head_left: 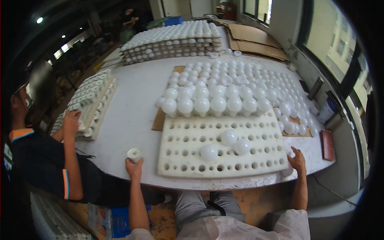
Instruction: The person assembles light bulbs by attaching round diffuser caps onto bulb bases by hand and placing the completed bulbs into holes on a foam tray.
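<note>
My left hand is closed round a white bulb base, its round end facing up, at the table's near edge. My right hand is at the right of the foam tray, its fingers apart and curved, with nothing visible between them. Just below those fingers is a small white cylinder, partly hidden. Between my hands lies the white foam tray with rows of holes. Three loose white bulbs rest on its near part, while two rows of bulbs stand upright along its far part.
Many white bulb covers spread behind the tray on cardboard. Stacked trays of bulbs stand at the back, beside cardboard sheets. A co-worker at the left handles parts near a tray of white bases. A dark red box lies right.
</note>
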